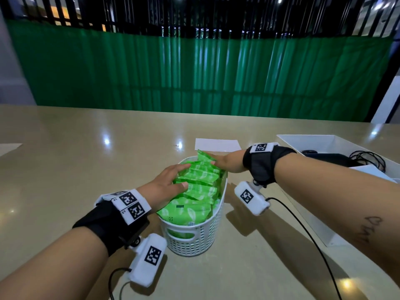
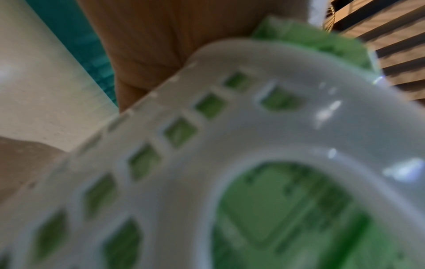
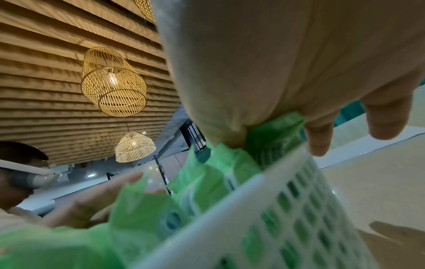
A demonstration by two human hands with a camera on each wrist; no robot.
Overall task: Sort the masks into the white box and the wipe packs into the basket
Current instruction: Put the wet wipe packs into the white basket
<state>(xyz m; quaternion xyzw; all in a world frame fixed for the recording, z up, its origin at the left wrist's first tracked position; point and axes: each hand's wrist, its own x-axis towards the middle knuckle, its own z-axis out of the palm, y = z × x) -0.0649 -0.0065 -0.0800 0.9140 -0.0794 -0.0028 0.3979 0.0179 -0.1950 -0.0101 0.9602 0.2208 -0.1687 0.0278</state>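
**Both hands flat on the packs in the basket**

The basket (image 1: 195, 239) stands on the table (image 1: 65, 165) in front of the person, heaped above its rim with green wipe packs (image 1: 198, 191). The left hand (image 1: 166, 185) lies on the pile from the near left side, fingers stretched out and a little spread, thumb resting flat on a pack near the middle. It presses rather than grips; nothing is curled round a pack. The right hand (image 1: 227, 162) comes in from the right over the far end of the basket, fingers straight and laid on the topmost packs, one of which stands tilted up behind them. From the right wrist view the fingers (image 3: 388, 116) hang long and loose past the rim (two of them clear of the packs).

The white box (image 1: 337, 144) sits well to the right, beyond the right forearm, with dark masks (image 1: 329, 159) and their ear loops lying inside. A sheet of paper (image 1: 217, 144) lies flat on the table just behind the basket.
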